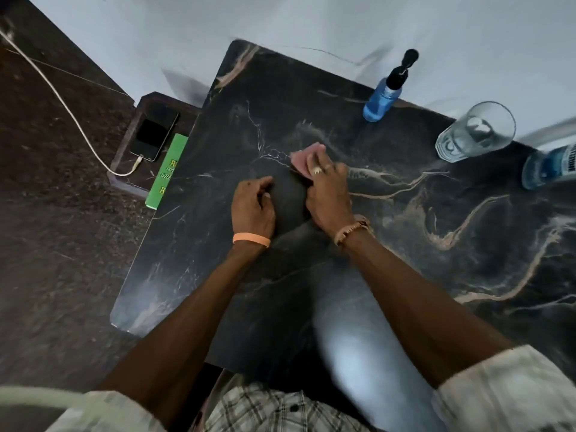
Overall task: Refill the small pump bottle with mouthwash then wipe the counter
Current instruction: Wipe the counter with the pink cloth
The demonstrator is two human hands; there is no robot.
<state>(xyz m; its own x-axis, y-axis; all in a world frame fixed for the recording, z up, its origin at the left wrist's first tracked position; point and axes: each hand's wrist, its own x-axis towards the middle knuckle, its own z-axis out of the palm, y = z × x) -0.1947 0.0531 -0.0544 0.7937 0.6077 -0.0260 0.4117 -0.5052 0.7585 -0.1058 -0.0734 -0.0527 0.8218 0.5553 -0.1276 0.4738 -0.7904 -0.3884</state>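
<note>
A small pump bottle (385,96) with blue mouthwash and a black pump stands at the back of the dark marble counter (405,244), by the wall. At the right edge, cut off by the frame, lies the big mouthwash bottle (548,166). My right hand (327,194) presses a pink cloth (304,159) flat on the counter's middle, fingers laid over it. My left hand (254,207) rests on the counter just left of it, fingers loosely curled, holding nothing.
A clear drinking glass (475,132) stands right of the pump bottle. Left of the counter, a lower ledge holds a phone (154,137) on a white charging cable (62,101) and a green booklet (166,173). A white wall runs behind the counter.
</note>
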